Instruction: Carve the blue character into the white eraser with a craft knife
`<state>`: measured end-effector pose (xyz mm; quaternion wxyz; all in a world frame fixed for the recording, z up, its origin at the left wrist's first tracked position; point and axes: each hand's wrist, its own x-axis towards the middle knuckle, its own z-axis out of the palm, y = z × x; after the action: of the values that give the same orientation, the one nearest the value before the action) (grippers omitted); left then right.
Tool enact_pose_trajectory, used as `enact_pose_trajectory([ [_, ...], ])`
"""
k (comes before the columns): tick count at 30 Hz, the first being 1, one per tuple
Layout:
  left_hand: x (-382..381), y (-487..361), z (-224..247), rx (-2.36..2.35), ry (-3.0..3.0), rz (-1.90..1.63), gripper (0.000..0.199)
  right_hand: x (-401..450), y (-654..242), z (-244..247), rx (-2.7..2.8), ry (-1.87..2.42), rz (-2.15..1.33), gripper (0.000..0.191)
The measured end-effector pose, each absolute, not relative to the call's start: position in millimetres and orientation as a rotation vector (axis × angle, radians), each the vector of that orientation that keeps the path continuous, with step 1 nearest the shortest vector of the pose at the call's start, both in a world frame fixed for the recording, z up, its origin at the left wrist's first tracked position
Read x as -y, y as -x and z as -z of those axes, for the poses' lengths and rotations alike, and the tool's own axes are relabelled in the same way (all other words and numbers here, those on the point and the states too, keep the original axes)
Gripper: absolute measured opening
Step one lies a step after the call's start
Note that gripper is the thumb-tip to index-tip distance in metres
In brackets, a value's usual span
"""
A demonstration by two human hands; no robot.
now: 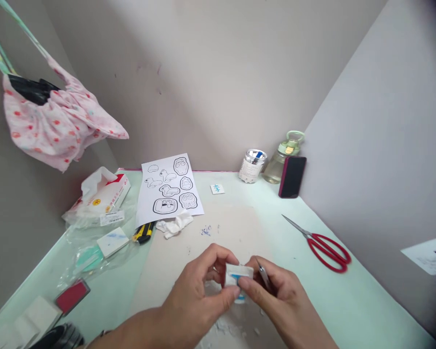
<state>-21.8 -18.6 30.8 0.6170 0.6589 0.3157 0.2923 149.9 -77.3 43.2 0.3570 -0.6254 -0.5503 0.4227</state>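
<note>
My left hand (199, 286) pinches a small white block (239, 272) with blue marks between thumb and fingers, just above the board. My right hand (281, 295) has its thumb pressed on the block's near face. Tucked in that same hand is a slim metallic tool (263, 274), pointing up; its tip and lower end are too small or hidden to identify. Pale shavings (225, 329) lie on the beige board (167, 271) below my hands, and blue crumbs (206, 230) lie farther back.
Red-handled scissors (327, 249) lie at right. Behind stand a phone (292, 177), a bottle (276, 162) and a jar (252, 167). A sheet of drawings (169, 194), crumpled tissue (174, 224), yellow-black cutter (144, 232), tissue pack (107, 194) and red ink pad (72, 296) are left.
</note>
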Motion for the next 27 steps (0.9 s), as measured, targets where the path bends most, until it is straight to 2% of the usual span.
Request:
enact_pose_trajectory([
  [21,25.4,26.0,-23.8,-0.602,-2.052,-0.888,0.029,80.2,-143.2,-45.7,1.606,1.647,-0.928,0.017],
  [27,23.0,23.0,-21.0,-0.678,-1.896,-0.782,0.025,79.7,-147.8,-40.0,1.631,1.619,-0.915,0.016],
])
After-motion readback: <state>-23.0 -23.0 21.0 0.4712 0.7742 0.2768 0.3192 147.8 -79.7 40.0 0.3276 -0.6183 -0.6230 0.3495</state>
